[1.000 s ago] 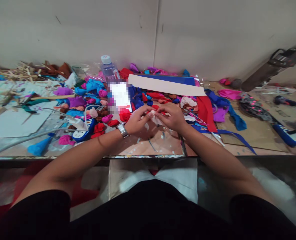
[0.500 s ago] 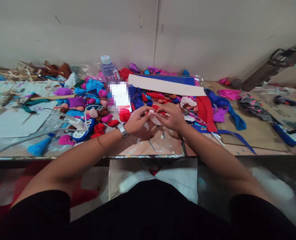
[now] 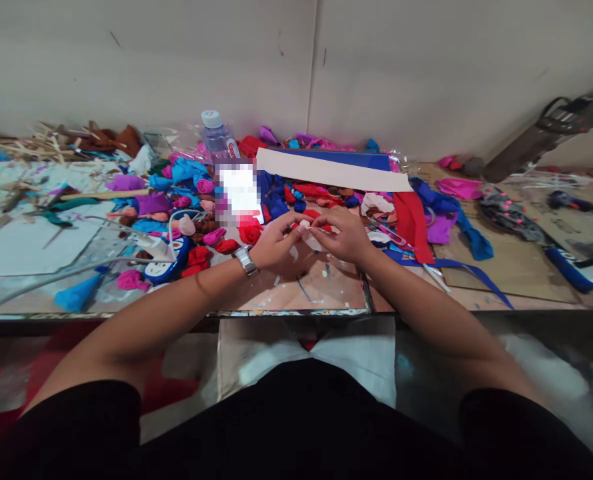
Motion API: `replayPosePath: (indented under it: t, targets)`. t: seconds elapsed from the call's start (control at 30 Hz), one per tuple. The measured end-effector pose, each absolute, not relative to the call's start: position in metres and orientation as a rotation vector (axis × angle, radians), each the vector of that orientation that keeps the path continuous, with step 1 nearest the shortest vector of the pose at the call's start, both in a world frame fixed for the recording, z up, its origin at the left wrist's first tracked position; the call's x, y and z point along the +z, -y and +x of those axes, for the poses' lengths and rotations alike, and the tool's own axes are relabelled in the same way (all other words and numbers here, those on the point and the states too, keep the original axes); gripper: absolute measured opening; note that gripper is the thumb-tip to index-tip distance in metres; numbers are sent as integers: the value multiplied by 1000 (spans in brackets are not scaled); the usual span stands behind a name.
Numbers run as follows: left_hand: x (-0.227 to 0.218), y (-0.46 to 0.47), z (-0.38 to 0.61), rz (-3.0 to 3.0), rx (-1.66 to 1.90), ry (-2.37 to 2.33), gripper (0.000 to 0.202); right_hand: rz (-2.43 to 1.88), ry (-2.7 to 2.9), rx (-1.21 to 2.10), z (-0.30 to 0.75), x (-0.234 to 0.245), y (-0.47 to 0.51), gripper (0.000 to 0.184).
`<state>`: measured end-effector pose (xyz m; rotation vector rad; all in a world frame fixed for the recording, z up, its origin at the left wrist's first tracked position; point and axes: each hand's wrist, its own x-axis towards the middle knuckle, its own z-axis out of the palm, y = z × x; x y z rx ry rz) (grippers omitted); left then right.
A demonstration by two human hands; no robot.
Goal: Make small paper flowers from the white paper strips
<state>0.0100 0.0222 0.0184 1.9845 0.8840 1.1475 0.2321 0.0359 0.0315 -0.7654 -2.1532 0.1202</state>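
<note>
My left hand (image 3: 276,240) and my right hand (image 3: 343,235) meet over the middle of the work table, fingertips pinched together on a small pale piece of paper or fabric (image 3: 306,228). A metal watch (image 3: 247,260) sits on my left wrist. Around the hands lie small rolled fabric or paper roses in red (image 3: 250,233), pink (image 3: 205,186) and blue (image 3: 276,203). White scraps lie on the brown table surface (image 3: 321,283) under the hands.
A plastic water bottle (image 3: 217,139) stands behind a blurred bright rectangle (image 3: 241,192). A long white and blue board (image 3: 333,170) lies beyond the hands. Red cloth (image 3: 413,223), blue ribbon (image 3: 451,265) and scissors (image 3: 389,232) lie to the right. Wooden sticks (image 3: 36,143) pile at the far left.
Both hands stay in place; the fingers shift slightly on the small pale piece between them.
</note>
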Motion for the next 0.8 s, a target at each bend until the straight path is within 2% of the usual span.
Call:
replayPosePath:
  t: [0.53,0.8]
  targets:
    - [17,-25,6,2083,1100,-831,54,-768,2101,172,234,32,-37,28]
    - [6,-29,9,1960,1109,-775,69,-658,2194,174,232,31,-40,31]
